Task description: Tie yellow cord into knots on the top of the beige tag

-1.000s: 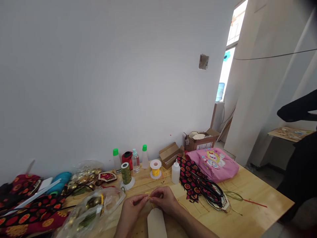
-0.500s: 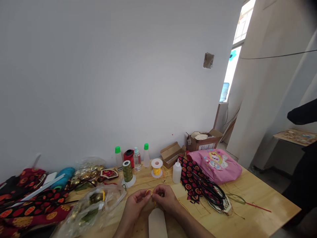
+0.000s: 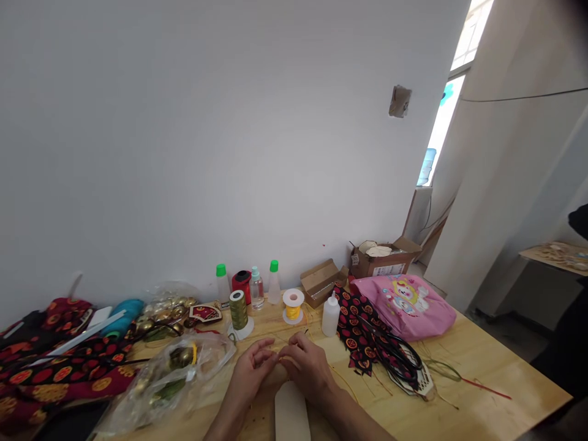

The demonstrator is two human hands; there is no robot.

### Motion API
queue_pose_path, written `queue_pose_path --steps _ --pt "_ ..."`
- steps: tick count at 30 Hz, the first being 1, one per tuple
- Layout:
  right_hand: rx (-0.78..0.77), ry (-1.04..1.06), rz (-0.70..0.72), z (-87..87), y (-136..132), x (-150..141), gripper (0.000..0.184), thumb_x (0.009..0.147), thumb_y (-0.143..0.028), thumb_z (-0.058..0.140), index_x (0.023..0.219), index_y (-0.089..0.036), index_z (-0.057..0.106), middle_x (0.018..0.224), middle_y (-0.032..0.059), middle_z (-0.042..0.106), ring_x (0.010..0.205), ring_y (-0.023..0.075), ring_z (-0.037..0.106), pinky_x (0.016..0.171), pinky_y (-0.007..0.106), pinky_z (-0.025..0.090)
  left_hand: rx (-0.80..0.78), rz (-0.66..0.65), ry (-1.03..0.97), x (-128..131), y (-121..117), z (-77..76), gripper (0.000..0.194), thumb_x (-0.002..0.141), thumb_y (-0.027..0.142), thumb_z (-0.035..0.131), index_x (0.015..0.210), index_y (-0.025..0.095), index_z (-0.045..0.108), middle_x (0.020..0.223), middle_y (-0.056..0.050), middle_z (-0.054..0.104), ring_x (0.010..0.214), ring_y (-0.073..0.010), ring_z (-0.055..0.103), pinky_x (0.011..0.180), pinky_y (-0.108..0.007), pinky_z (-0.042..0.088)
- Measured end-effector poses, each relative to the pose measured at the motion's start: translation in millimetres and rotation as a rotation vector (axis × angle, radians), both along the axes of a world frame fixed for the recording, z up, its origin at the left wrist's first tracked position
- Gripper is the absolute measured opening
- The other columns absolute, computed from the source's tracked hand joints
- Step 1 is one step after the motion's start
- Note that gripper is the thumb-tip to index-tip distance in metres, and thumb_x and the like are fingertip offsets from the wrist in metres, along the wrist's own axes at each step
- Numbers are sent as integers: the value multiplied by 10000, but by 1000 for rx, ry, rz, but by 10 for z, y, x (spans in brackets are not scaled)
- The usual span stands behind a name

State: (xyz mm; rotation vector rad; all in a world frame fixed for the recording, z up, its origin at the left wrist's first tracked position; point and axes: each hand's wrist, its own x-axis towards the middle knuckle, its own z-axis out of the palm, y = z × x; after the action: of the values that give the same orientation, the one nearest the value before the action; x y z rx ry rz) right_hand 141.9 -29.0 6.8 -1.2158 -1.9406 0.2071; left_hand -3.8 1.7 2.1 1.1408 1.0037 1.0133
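Observation:
My left hand (image 3: 252, 367) and my right hand (image 3: 307, 364) meet fingertip to fingertip low in the middle of the head view, over the wooden table (image 3: 478, 367). Both pinch a thin yellow thread (image 3: 278, 350) between them. A pale flat wooden piece (image 3: 291, 413) lies just below my hands, toward me. A spool of yellow thread (image 3: 293, 305) stands behind my hands, with an olive-green spool (image 3: 239, 312) to its left.
Clear bags of gold bells (image 3: 174, 370) and red patterned cloth (image 3: 55, 373) crowd the left. A white squeeze bottle (image 3: 330, 315), green-capped bottles (image 3: 274, 282), patterned fabric with black scissors (image 3: 390, 355), a pink bag (image 3: 404, 303) and cardboard boxes (image 3: 383, 260) sit behind and right. A dark-clothed person (image 3: 579, 306) stands far right.
The view has swung a little to the left. My fingers have drawn closer together on the thread, and the small yellow loop seen earlier is hidden. The person at right has slid toward the edge.

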Motion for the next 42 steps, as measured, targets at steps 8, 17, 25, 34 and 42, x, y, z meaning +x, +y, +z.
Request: queue_pose_path --steps 8,17,25,34,42 --pt "17 -101 -28 -1 26 35 192 765 -248 422 805 -231 610 731 24 512 643 107 465 535 196 313 27 10 20 -14 8 1 383 497 333 676 809 127 595 654 -46 666 652 -173 594 611 -248 442" --pt "-211 334 41 14 87 45 72 610 -113 484 595 -160 536 625 -9 471 538 85 406 482 184 319 11 39 54 21 3 -9 285 443 304 704 649 119 637 641 -51 661 604 -164 582 579 -250 453" --pt "-612 887 177 70 130 142 82 608 -220 522 585 -152 482 457 -65 420 367 38 304 368 171 240 31 -10 183 26 -10 -12 282 491 352 668 654 122 667 617 -36 659 573 -144 546 544 -224 423" --pt "-868 1007 344 119 103 289 105 561 -194 569 613 -137 497 427 -56 498 313 18 296 330 159 150 102 -90 224 55 -35 34 222 566 326 622 655 131 679 604 -25 643 571 -133 511 538 -216 399" --pt "-877 919 357 107 96 364 34 576 -145 529 600 -135 508 451 -46 501 364 31 349 361 149 210 23 -117 197 84 -127 105 201 532 298 647 610 113 652 515 -6 605 471 -101 484 466 -200 374"
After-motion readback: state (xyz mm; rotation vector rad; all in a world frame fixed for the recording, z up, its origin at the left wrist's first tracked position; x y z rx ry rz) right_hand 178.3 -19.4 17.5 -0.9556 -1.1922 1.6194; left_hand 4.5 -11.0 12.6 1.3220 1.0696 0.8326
